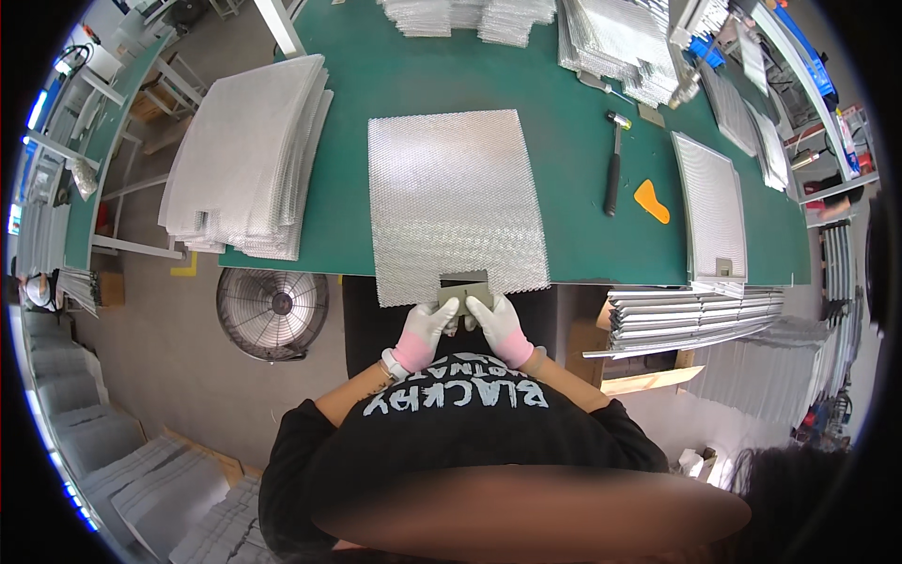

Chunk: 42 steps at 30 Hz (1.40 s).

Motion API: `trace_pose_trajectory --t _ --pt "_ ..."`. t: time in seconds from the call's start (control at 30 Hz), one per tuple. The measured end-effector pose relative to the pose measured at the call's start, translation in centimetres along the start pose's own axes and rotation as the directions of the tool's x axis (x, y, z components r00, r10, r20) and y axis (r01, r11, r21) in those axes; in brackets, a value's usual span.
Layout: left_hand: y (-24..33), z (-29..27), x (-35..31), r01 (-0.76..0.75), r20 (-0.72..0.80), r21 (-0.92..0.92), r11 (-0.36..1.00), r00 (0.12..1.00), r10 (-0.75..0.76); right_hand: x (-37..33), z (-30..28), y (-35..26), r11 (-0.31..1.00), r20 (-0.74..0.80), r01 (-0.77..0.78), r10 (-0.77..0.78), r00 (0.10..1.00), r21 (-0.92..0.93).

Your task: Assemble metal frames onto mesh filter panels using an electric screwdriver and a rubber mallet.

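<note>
Mesh sheet (pixel 456 197) lies flat on the green table (pixel 583 254), its near edge hanging a little past the table's edge. I take it as my landmark. At the notch in its near edge I have a small plate (pixel 464 293), grey-green and flat. My left hand (pixel 426 329) pinches the plate's left side, thumb on top; my right hand (pixel 501 326) pinches its right side the same way — thumbs near each other, the fingers beneath mostly hidden. Whether the plate touches the mesh, I cannot tell. Both gloves are white with pink cuffs; a white band (pixel 391 364) circles my left wrist. Left of the sheet, well apart, a tall pile of mesh (pixel 246 141) with uneven edges. Right of the sheet, a hammer (pixel 614 174) with a black handle, head pointing away from me, and just beside it a yellow-orange scraper (pixel 649 201). Farther right, a second, narrower mesh pile (pixel 711 202) near the table's end. Beyond the sheet's far edge, more stacked mesh (pixel 512 19); off its far right corner, a screwdriver (pixel 601 86). Below and left of the sheet — a round floor fan (pixel 274 312) in a wire cage.
</note>
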<state>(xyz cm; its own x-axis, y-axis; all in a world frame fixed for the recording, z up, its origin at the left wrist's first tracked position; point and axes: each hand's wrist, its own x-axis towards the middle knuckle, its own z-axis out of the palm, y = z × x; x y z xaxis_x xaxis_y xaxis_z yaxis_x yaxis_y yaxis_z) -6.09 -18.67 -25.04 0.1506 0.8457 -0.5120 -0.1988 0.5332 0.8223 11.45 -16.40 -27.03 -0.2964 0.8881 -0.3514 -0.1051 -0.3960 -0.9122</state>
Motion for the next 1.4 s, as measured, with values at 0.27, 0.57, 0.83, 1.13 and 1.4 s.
trace_pose_trajectory --t 0.27,0.57,0.83,1.13,1.4 --pt "-0.7 -0.2 0.9 0.006 0.066 -0.042 0.999 0.998 -0.003 -0.8 0.2 -1.5 0.993 -0.352 -0.03 0.07 0.933 0.118" --pt "-0.6 0.3 0.4 0.075 0.135 -0.433 0.898 0.991 -0.018 -0.3 -0.3 -0.1 0.957 -0.341 0.007 0.097 0.935 0.289" --pt "11.4 -2.3 0.8 -0.37 0.757 0.571 0.733 0.582 -0.296 0.1 -0.5 1.5 0.994 0.163 -0.045 0.062 0.985 -0.103" --pt "10.9 4.2 8.5 -0.634 0.73 0.683 -0.363 0.611 0.306 -2.1 -1.5 2.1 0.944 -0.522 0.279 -0.152 0.839 0.175" --pt "8.7 5.8 5.7 -0.614 0.68 0.733 -0.294 0.64 0.358 -2.2 -5.3 -0.3 0.992 -0.345 0.059 -0.016 0.939 0.114"
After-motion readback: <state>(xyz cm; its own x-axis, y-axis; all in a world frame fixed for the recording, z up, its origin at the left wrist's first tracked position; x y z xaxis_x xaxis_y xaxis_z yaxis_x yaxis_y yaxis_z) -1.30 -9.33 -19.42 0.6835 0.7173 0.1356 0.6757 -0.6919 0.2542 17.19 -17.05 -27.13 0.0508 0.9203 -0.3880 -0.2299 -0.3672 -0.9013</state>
